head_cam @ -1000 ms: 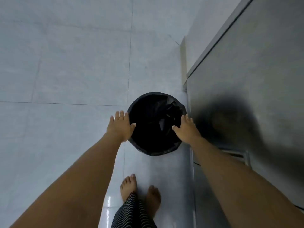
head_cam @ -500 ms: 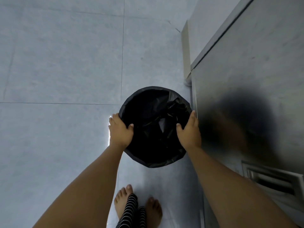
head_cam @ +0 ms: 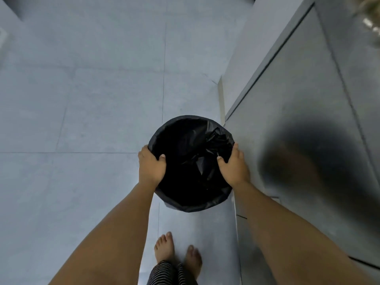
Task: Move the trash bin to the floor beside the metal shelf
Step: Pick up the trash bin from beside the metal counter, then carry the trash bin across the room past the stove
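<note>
The trash bin is round and lined with a crumpled black bag, seen from straight above over the grey tiled floor. My left hand grips its left rim, thumb inside the bag. My right hand grips the right rim the same way. The bin's right side is close against the front of a brushed metal unit that fills the right of the view. Whether the bin's base touches the floor is hidden.
My bare feet stand just behind the bin, with striped trouser legs below them. The metal unit's front shows a dark reflection of the bin. A pale wall corner meets the floor beyond the bin. Open tiles lie to the left.
Both hands have gone from reaching beside the rim to gripping it with thumbs inside. The bin now sits closer to me and larger in view, still next to the metal front.
</note>
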`<state>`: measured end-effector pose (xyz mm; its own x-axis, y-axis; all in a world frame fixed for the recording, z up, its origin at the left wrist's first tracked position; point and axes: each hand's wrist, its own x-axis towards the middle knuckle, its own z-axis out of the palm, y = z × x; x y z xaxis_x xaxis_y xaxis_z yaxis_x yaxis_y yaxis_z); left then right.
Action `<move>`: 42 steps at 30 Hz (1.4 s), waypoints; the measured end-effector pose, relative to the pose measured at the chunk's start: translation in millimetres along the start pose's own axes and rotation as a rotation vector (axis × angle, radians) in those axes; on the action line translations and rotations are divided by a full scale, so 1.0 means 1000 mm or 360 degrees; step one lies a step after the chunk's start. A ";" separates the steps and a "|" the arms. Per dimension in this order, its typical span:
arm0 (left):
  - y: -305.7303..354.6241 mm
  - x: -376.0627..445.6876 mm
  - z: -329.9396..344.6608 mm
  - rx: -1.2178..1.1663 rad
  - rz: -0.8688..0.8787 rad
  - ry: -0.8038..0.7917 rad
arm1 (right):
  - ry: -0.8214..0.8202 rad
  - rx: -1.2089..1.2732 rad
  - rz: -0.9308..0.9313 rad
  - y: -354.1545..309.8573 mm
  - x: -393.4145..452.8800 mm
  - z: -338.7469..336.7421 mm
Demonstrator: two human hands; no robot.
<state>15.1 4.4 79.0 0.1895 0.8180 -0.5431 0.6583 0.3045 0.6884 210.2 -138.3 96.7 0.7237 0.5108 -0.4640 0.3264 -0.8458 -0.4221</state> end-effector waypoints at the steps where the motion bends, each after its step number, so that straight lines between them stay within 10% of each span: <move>1: 0.016 -0.012 -0.014 -0.0018 0.0019 0.0014 | 0.0009 -0.0004 -0.0026 -0.012 -0.012 -0.018; 21: 0.172 -0.160 -0.209 -0.0073 0.0150 0.0155 | 0.0050 -0.0092 -0.0278 -0.179 -0.161 -0.201; 42: 0.343 -0.030 -0.214 -0.0075 0.0285 0.0141 | 0.0104 -0.0053 -0.0327 -0.288 -0.007 -0.300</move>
<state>79.6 188.8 434.1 0.2343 0.9002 -0.3671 0.5845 0.1713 0.7931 293.0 55.5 454.9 0.6775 0.6629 -0.3188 0.4902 -0.7300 -0.4762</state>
